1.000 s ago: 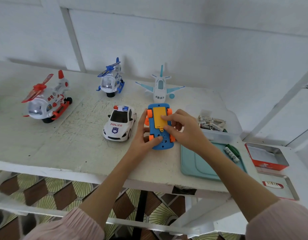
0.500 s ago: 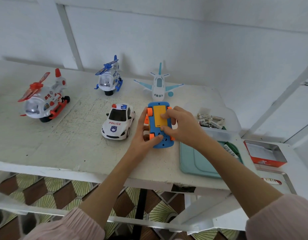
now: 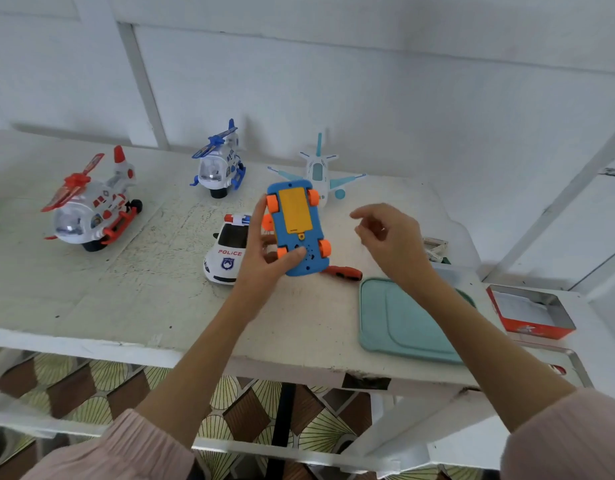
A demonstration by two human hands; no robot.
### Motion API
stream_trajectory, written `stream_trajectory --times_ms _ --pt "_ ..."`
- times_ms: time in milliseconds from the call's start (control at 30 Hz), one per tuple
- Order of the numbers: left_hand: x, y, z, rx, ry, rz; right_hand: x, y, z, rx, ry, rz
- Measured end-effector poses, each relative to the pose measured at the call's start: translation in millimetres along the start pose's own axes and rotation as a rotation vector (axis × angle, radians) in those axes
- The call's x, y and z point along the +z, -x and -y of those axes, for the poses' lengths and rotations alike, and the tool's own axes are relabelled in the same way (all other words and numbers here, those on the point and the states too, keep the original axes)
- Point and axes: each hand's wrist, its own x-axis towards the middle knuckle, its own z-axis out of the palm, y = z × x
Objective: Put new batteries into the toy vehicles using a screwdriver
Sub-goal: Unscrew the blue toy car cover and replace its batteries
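Observation:
A blue toy car (image 3: 297, 226) with orange wheels is held belly-up above the table, its yellow battery cover closed. My left hand (image 3: 264, 258) grips its left side and rear. My right hand (image 3: 389, 237) hovers to the right of it, fingers loosely curled, holding nothing. A red-handled screwdriver (image 3: 344, 273) lies on the table just under the car's rear. Several batteries (image 3: 435, 248) sit in a clear box behind my right hand.
A police car (image 3: 228, 252), a red helicopter (image 3: 91, 206), a blue helicopter (image 3: 218, 168) and a white plane (image 3: 318, 173) stand on the white table (image 3: 126, 299). A teal tray (image 3: 403, 323) lies at right, with a red tin (image 3: 531, 313) beyond it.
My left hand has lifted the blue car off the table and tilted it up. My right hand let go of it and drew away to the right, uncovering the screwdriver.

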Motion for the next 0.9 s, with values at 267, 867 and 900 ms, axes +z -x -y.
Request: stream_trajectory --times_ms 267,867,900 --pt "-13.9 -8.3 -13.5 0.075 0.032 -0.045 45.9 17.7 -24.0 -0.09 0.498 0.632" --pt "-3.7 -6.3 -6.9 0.08 0.064 -0.053 1.1 18.4 -18.5 -0.011 0.125 -0.014" --pt "0.3 -5.7 -5.0 0.079 0.05 -0.043 -6.1 19.1 -17.1 -0.008 0.095 -0.072"
